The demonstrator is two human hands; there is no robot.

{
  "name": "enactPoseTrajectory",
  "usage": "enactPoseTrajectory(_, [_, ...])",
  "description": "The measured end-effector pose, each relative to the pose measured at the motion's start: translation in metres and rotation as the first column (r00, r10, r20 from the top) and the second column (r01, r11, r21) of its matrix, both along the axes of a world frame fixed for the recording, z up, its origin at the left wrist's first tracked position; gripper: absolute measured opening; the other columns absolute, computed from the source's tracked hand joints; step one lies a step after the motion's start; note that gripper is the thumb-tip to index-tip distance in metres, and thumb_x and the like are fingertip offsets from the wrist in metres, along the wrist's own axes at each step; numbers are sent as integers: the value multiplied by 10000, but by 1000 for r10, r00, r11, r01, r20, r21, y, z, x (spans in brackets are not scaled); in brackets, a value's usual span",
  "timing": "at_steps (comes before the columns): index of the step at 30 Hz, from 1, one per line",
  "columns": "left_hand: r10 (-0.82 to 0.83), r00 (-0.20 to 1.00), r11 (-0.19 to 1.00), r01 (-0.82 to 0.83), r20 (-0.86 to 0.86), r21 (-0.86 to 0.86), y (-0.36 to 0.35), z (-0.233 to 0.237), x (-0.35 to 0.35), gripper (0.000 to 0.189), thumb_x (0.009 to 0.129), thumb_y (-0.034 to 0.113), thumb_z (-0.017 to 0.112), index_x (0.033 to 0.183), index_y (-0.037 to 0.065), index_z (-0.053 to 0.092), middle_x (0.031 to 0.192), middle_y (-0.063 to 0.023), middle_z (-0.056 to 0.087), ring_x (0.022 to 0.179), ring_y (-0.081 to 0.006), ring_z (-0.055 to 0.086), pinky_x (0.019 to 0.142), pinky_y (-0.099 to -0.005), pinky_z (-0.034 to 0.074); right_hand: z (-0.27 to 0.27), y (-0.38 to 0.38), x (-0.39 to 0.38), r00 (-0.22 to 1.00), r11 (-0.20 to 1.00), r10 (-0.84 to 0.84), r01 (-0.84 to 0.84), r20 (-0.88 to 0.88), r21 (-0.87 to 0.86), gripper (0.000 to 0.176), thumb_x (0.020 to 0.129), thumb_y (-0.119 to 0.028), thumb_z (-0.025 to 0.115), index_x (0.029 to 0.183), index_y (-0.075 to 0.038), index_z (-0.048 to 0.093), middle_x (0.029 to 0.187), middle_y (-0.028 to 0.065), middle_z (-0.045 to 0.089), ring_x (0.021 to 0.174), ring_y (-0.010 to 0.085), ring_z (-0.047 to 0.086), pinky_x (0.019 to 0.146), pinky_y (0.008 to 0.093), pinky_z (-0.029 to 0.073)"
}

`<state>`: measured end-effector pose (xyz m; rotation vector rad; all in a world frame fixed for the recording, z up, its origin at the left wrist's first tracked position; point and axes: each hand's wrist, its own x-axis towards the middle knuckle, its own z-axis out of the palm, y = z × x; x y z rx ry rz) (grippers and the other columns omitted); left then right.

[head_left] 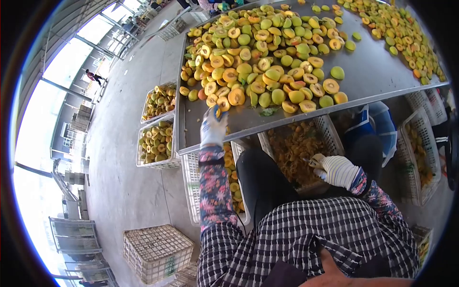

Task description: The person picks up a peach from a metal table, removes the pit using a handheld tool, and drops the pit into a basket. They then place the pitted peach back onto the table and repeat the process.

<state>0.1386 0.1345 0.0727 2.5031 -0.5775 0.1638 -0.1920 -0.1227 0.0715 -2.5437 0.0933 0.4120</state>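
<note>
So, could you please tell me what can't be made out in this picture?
Head view:
- Left hand: the blue-and-yellow thing at its fingers is too small to name; grip unclear.
- Right hand: glove hides what its fingers pinch, if anything.
- Basket below: far part hidden by the table.
- Fruit halves: pile cut off by the top edge.

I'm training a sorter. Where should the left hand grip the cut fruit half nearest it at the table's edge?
Probably across the rounded sides of the fruit half, coming from the near table edge: it lies cut face up, with the left hand beside it.
</note>
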Motion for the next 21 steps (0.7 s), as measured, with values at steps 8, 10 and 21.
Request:
enactPoseTrajectory(8, [16, 991, 893, 44, -129, 448, -107, -60, 100, 520, 916, 274, 504, 1390, 61, 479, 1348, -233, 543, 1245, -356, 536, 1022, -467, 447, -1, 4, -3, 999, 1000, -31, 31, -12, -6, 380, 915, -374, 574, 1131, -67, 518, 829, 195, 674, 797, 408, 653, 704, 487, 513])
enactPoseTrajectory(10, [38, 984, 883, 49, -176, 467, -111, -42, 82, 499, 913, 252, 517, 1380, 76, 507, 1360, -223, 539, 1253, -337, 540, 1026, -464, 452, -6, 2, -2, 1000, 1000, -11, 11, 5, -4, 377, 918, -379, 574, 1116, -62, 519, 839, 213, 672, 816, 418, 652, 716, 492, 509])
enactPoseTrajectory(21, [101, 883, 958, 38, -459, 285, -92, -34, 64, 789, 761, 359, 776, 1385, 4, 449, 1338, -229, 555, 1254, -344, 534, 1033, -402, 448, -11, 7, 2, 999, 999, 35, -35, -6, 9, 408, 910, -369, 583, 1165, -59, 514, 856, 237, 670, 838, 427, 651, 739, 492, 510])
